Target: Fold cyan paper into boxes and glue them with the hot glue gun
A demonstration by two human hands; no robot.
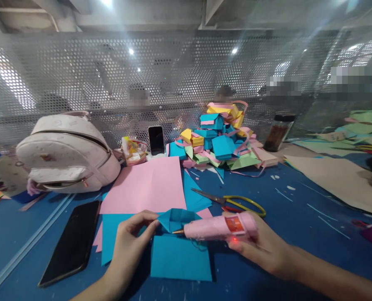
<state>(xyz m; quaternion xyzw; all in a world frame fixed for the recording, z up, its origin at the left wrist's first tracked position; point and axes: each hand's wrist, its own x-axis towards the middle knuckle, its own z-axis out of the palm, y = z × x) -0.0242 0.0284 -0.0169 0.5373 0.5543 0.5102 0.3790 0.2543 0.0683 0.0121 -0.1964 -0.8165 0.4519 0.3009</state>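
Observation:
A folded blue paper piece (180, 259) lies in front of me, its upper flap (181, 217) raised and creased. My left hand (138, 236) pinches the left corner of that flap between thumb and fingers. In my right hand (261, 246) is a pink glue gun (212, 227), gripped round its body, with a small red light lit. Its metal nozzle points left and sits at the flap's lower edge; whether it touches the paper I cannot tell. Pink paper (148, 184) and blue sheets (109, 238) lie under and behind the flap.
Yellow-handled scissors (228, 200) lie behind the glue gun. A black phone (71, 242) rests at left, near a white backpack (70, 154). At the back stand a propped phone (156, 140), a heap of folded paper boxes (223, 146) and a dark bottle (278, 133). Tan sheets (336, 175) lie at right.

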